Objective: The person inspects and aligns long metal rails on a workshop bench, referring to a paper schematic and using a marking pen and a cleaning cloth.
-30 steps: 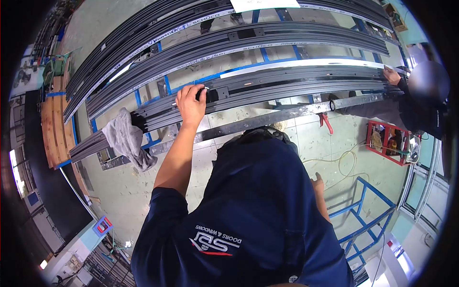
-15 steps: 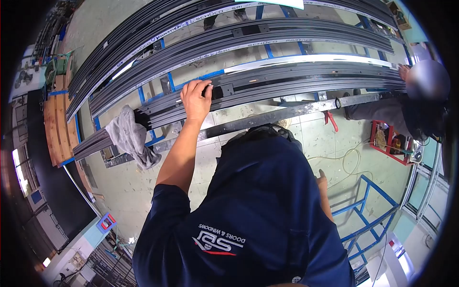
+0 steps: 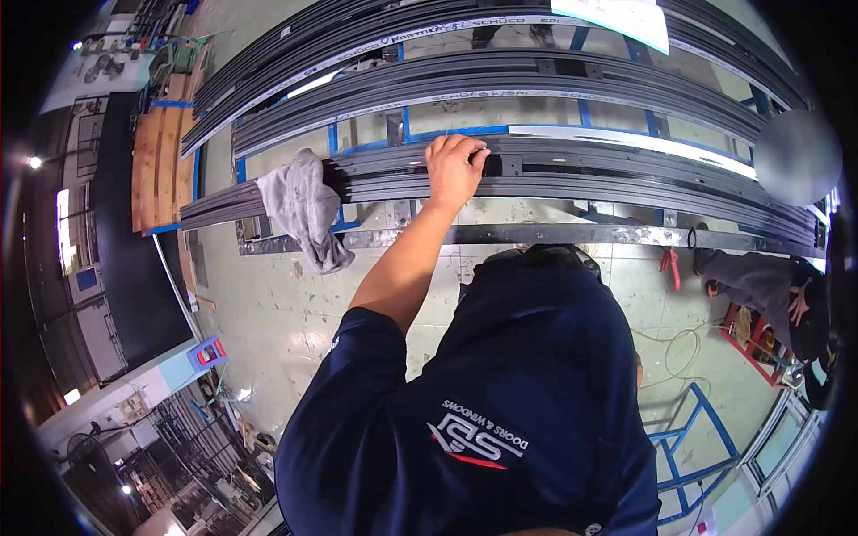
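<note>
My left hand [image 3: 456, 170] rests on the nearest dark grey metal profile [image 3: 384, 183], with its thumb and fingers pinched together. Something small and dark may be between the fingertips, but I cannot make out what. Just right of the hand, a black block [image 3: 512, 166] sits on the profile. A grey cloth [image 3: 302, 210] is draped over the profile to the left of my hand. My right hand is hidden behind my body; only a sliver of skin shows at my right side.
More long dark profiles [image 3: 429, 71] lie behind on blue racks. A white sheet [image 3: 617, 22] lies on the far ones. A metal bar [image 3: 474, 234] runs along the near side. Another person [image 3: 760, 290] is at the right, by a red tool carrier [image 3: 751, 348]. A blue frame [image 3: 706, 429] stands lower right.
My view has shifted, so the profiles and cloth sit further right. My left hand stays pinched near the black block. My right hand has gone out of sight. The other person's hand has left the profile's end.
</note>
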